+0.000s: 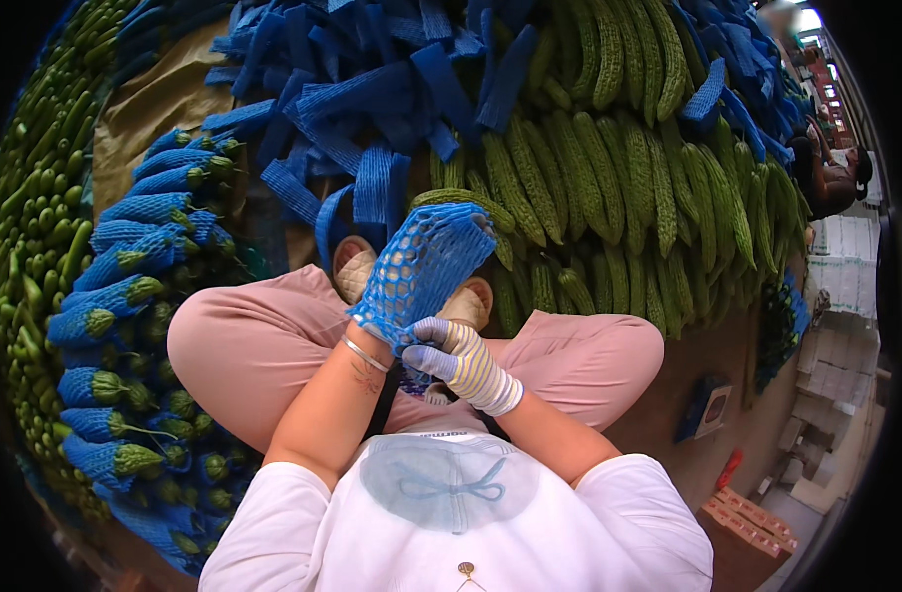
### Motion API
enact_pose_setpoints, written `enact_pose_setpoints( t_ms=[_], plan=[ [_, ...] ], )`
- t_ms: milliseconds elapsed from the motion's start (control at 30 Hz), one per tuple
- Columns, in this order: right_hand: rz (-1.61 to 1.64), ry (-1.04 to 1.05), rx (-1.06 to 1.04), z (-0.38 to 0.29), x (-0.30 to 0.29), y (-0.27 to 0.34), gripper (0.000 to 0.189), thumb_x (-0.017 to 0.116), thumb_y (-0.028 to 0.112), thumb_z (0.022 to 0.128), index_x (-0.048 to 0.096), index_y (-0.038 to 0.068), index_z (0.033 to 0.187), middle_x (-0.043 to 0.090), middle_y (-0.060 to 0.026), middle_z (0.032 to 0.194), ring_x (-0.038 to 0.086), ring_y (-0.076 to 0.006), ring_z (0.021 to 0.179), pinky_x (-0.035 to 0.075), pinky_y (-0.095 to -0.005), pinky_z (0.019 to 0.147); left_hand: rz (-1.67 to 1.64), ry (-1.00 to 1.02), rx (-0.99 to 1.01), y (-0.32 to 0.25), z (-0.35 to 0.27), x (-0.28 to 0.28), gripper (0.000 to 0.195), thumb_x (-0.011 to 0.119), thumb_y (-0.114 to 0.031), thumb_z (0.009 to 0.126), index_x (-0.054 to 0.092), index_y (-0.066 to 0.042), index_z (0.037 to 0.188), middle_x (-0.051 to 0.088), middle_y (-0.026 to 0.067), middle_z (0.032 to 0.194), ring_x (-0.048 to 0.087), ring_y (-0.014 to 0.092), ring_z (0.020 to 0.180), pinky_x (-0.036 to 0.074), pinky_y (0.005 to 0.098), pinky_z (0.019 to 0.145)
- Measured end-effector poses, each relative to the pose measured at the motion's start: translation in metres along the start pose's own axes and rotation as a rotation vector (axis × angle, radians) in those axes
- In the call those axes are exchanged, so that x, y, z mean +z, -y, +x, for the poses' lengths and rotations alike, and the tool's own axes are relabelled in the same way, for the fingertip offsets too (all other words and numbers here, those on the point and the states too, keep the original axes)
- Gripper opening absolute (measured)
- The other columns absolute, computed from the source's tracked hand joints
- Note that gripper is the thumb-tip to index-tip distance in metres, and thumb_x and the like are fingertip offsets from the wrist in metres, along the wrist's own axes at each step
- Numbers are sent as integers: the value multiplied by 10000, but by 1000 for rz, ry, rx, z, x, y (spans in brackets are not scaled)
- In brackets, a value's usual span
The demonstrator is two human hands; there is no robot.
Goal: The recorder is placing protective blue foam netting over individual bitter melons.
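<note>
A blue foam net sleeve (440, 248) is stretched over my left hand (395, 277), covering it from the fingers to the wrist. My right hand (458, 362), in a striped knit glove with greyish fingertips, pinches the lower edge of that net near the left wrist. Just beyond the net lies one bitter melon (465, 203). Rows of bare bitter melons (591, 177) spread ahead and to the right. Flat blue foam nets (377, 96) are heaped in front. To the left, bitter melons in blue nets (99, 322) are stacked with their green ends showing.
Many smaller green vegetables (44, 214) lie at the far left beside a brown sheet (155, 111). At the right are a blue box-like object (702, 414), cartons (747, 522) and white stacked packages (839, 259). Another person (835, 174) sits at the upper right.
</note>
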State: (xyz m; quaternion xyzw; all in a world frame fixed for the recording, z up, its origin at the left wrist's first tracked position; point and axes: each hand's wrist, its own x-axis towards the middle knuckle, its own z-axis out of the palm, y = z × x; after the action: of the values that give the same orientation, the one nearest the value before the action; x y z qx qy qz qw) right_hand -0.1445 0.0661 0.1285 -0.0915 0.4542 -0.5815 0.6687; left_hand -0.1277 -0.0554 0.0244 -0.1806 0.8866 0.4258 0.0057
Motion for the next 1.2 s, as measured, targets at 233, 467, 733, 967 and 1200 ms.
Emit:
enact_pose_setpoints(
  t_ms=[233,467,733,967,1200],
  plan=[
    [-652,238,-216,16,-17,53,194,610,96,852,606,-4,1019,635,-31,844,585,-102,777,465,-233,743,-62,-151,10,-8,5,9,488,568,-220,783,467,-14,1213,422,204,1295,388,358,1212,323,404,1023],
    [-1254,-1106,152,87,-271,76,509,546,300,850,441,28,1267,519,-203,1228,487,-337,1150,402,-413,939,-110,-317,57,-12,0,18,532,570,-215,785,431,-1,1251,378,214,1336,351,368,1245,303,408,1042],
    [-1510,-790,479,98,-223,104,717,654,431,737,434,38,1294,500,-198,1259,458,-330,1189,386,-391,973,-171,-347,124,-10,3,37,683,584,-195,791,271,61,1342,245,243,1415,237,397,1313,222,423,1091],
    [529,-91,101,65,-125,45,354,685,284,798,596,61,1059,637,-43,973,594,-167,912,468,-326,861,354,-92,339,-41,2,5,753,663,-193,699,309,41,1322,274,289,1371,260,453,1279,230,451,1080],
    [398,-81,-66,45,-81,13,531,629,321,842,460,24,1248,524,-80,1201,515,-171,1067,392,-290,967,-420,-179,4,-43,-32,-17,966,764,-216,638,207,-30,1404,229,234,1426,225,347,1336,226,376,1084]
  ],
)
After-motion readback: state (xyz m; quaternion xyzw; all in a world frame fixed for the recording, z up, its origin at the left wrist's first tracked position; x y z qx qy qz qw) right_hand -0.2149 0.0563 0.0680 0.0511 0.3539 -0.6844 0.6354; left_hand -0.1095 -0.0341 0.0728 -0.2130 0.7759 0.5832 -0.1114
